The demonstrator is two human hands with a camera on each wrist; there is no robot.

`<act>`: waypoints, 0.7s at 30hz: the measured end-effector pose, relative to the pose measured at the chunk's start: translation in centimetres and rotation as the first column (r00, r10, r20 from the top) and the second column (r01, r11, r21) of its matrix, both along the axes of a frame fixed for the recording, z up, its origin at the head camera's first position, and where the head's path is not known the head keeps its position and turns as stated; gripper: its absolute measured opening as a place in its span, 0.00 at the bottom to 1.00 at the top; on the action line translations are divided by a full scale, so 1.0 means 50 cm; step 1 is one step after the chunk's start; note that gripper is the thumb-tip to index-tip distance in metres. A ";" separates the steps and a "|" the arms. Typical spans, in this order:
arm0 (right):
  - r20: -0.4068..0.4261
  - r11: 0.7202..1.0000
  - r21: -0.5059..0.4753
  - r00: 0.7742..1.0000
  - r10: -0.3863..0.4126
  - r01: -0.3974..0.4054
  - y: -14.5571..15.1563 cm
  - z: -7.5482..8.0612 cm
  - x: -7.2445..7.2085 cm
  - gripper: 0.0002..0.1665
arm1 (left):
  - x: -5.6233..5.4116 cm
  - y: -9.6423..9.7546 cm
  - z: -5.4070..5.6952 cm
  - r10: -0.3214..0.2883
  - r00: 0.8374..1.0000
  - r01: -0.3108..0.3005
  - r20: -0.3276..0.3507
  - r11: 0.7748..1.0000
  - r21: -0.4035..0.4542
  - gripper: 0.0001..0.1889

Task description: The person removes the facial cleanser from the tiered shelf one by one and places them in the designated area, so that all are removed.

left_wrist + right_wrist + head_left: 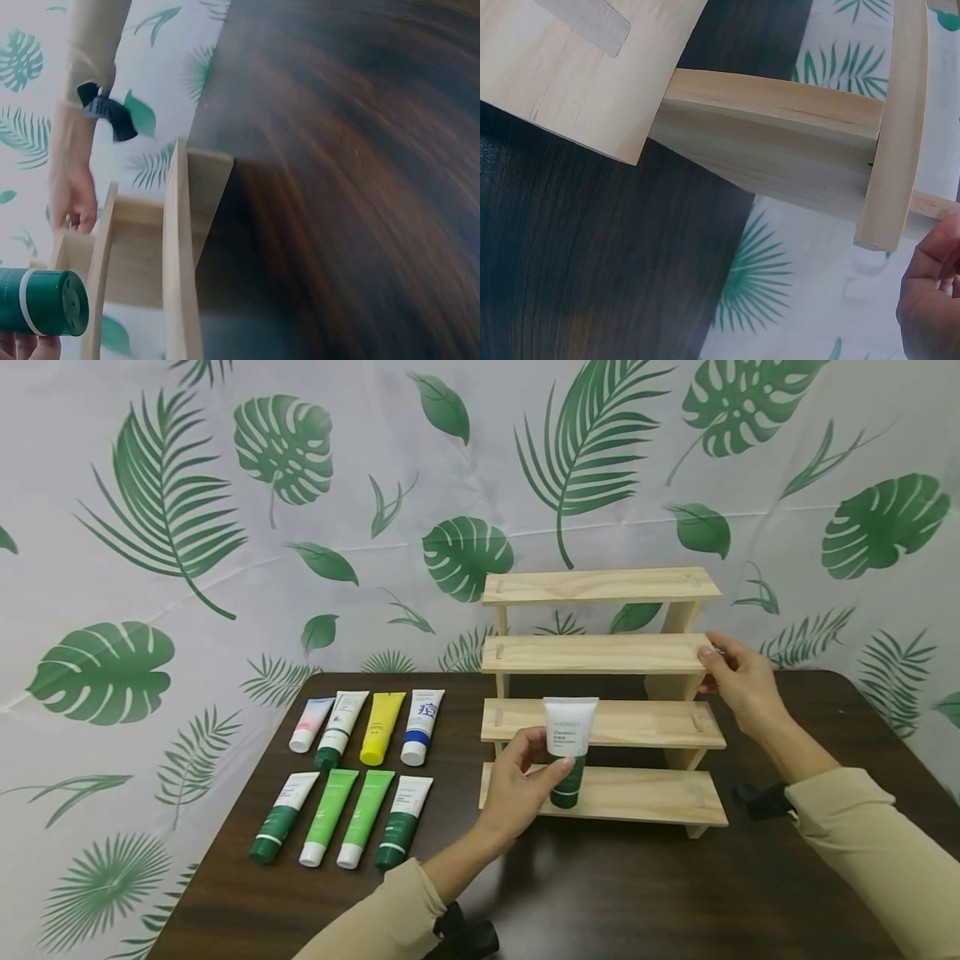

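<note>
My left hand point(517, 785) grips a white and green squeeze tube point(567, 743), held upright with its green cap down. It is in front of the two lower tiers of a four-tier wooden display rack point(600, 653). The left wrist view shows the tube's green cap end point(71, 302) close beside the rack. My right hand point(738, 681) holds the right end of the rack's second tier from the top, thumb at the board's edge. In the right wrist view, curled fingers point(937, 262) show at the rack's side; their exact contact is partly out of frame.
On the dark wooden table point(600, 893), several tubes lie in two rows at the left. The back row includes a yellow tube point(382, 727) and a white and blue one point(423, 725). Two light green tubes point(330, 817) lie in the front row. A leaf-patterned cloth point(360, 452) hangs behind.
</note>
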State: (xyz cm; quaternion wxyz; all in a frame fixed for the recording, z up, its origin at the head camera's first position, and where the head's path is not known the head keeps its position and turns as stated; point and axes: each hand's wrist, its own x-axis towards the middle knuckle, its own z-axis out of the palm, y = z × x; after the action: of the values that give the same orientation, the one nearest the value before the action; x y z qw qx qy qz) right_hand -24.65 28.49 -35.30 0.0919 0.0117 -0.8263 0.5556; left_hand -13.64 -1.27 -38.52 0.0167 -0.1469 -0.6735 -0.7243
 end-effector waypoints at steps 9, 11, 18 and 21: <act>-0.026 0.995 -0.093 1.000 0.018 -0.020 0.002 0.002 0.004 0.38 | -0.002 -0.087 0.017 0.125 0.992 -0.124 0.005 0.987 -0.101 0.18; -0.027 0.995 -0.098 0.999 0.019 -0.021 0.002 0.003 0.003 0.38 | -0.002 -0.103 0.018 0.148 0.989 -0.146 0.003 0.982 -0.118 0.18; -0.013 0.994 -0.107 1.000 0.017 -0.018 0.000 0.002 0.002 0.38 | -0.003 -0.146 0.019 0.202 0.979 -0.198 0.006 0.964 -0.177 0.18; -0.014 0.993 -0.116 1.000 0.017 -0.019 -0.001 0.002 0.002 0.38 | -0.004 -0.163 0.018 0.231 0.973 -0.223 0.016 0.953 -0.206 0.18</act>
State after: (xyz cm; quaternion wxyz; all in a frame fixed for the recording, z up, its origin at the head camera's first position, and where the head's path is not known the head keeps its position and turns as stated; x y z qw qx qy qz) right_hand -24.55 28.45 -35.20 0.0927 0.0174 -0.7918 0.6035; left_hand -13.82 -9.40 -37.63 0.0712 -0.0548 -0.7564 -0.6479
